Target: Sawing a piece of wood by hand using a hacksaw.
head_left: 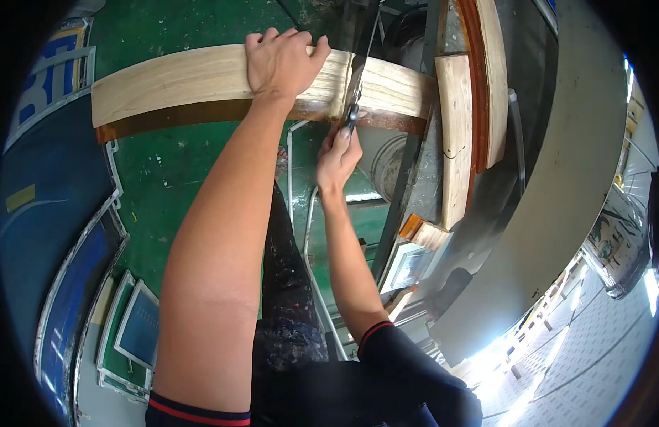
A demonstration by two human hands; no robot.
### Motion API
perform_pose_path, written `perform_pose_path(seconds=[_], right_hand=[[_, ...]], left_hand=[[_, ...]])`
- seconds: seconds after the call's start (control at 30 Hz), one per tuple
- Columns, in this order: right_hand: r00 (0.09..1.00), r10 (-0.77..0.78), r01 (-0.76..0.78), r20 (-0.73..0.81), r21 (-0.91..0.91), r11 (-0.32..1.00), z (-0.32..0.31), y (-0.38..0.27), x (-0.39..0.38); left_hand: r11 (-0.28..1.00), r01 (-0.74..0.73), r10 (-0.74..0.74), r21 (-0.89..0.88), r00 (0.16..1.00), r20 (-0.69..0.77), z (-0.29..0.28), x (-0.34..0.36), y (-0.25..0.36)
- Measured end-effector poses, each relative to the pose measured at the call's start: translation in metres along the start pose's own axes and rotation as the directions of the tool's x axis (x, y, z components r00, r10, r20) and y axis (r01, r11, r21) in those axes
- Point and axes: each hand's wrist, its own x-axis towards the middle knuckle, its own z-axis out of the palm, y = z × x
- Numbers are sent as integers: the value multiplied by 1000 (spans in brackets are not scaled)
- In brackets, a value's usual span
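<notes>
A long pale wooden board (pixel 151 82) with a dark brown lower side lies crosswise in the upper middle, its right part by a metal beam (pixel 432 160). My left hand (pixel 283 64) presses on the board with its fingers curled over the far edge. Just to its right, a long dark saw blade (pixel 362 39) crosses the board at a groove in the wood. Below that groove, my right hand (pixel 340 153) is closed around the saw's black handle (pixel 352 114).
More wooden pieces (pixel 454 142) and a short offcut (pixel 429 235) rest at the right, beside a broad curved grey surface (pixel 529 249). Blue panels and metal frames (pixel 137 327) stand at the left. A round metal container (pixel 388 167) and pale tubing (pixel 290 171) are below the board, over the green floor (pixel 180 178).
</notes>
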Motion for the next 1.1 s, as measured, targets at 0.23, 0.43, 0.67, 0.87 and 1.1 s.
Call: perform_pose_path(seconds=[0.23, 0.43, 0.67, 0.87, 1.1], right_hand=[[985, 147, -135, 93, -119, 984, -56, -13, -59], [925, 332, -282, 185, -250, 926, -121, -73, -154], [892, 403, -339, 202, -289, 895, -156, -144, -158], [928, 315, -217, 200, -398, 891, -53, -126, -18], [932, 320, -243, 173, -358, 901, -113, -107, -131]], left_hand=[[999, 6, -7, 35, 1000, 7, 3, -1, 4], [999, -1, 1, 45, 1000, 6, 4, -6, -1], [998, -8, 7, 65, 1000, 5, 1, -1, 4], [998, 1, -2, 66, 1000, 28, 3, 5, 11], [997, 15, -16, 72, 1000, 12, -5, -2, 3]])
